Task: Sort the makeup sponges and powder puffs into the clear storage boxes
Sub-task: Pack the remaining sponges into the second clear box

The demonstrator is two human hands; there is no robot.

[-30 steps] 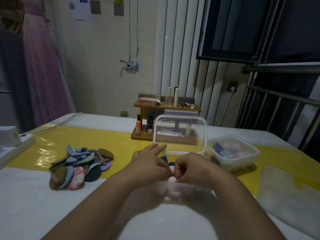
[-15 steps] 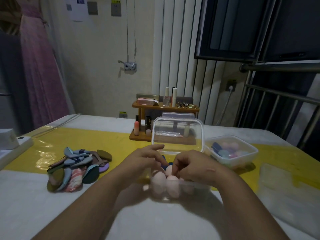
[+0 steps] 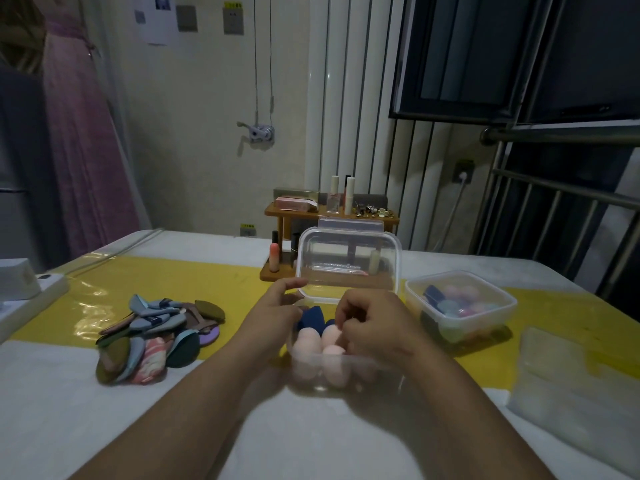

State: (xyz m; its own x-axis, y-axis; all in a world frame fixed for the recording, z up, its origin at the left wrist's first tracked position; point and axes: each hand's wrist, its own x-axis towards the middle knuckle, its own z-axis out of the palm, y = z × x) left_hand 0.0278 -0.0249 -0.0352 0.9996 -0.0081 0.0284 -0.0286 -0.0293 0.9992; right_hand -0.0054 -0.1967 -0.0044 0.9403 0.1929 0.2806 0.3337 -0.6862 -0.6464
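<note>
A clear storage box [image 3: 346,379] sits right in front of me with its lid [image 3: 348,265] standing upright behind it. Inside are pink egg-shaped sponges [image 3: 306,344] and dark blue sponges [image 3: 311,315]. My left hand [image 3: 277,313] hovers at the box's left side with its fingers apart and nothing in them. My right hand [image 3: 374,323] is over the box, fingers curled, with the tips on a pink sponge [image 3: 330,332]. A pile of flat powder puffs [image 3: 156,337] lies to the left. A second clear box [image 3: 498,317] with several sponges stands on the right.
A wooden cosmetics shelf [image 3: 329,216] with bottles stands behind the boxes. A white power strip [image 3: 34,289] lies at the table's left edge. A clear plastic sheet or lid [image 3: 571,375] lies at the right. A yellow runner [image 3: 194,282] crosses the white table.
Both hands have drawn apart and shifted toward the box's far side. The pink sponges they covered a second ago now show in the box.
</note>
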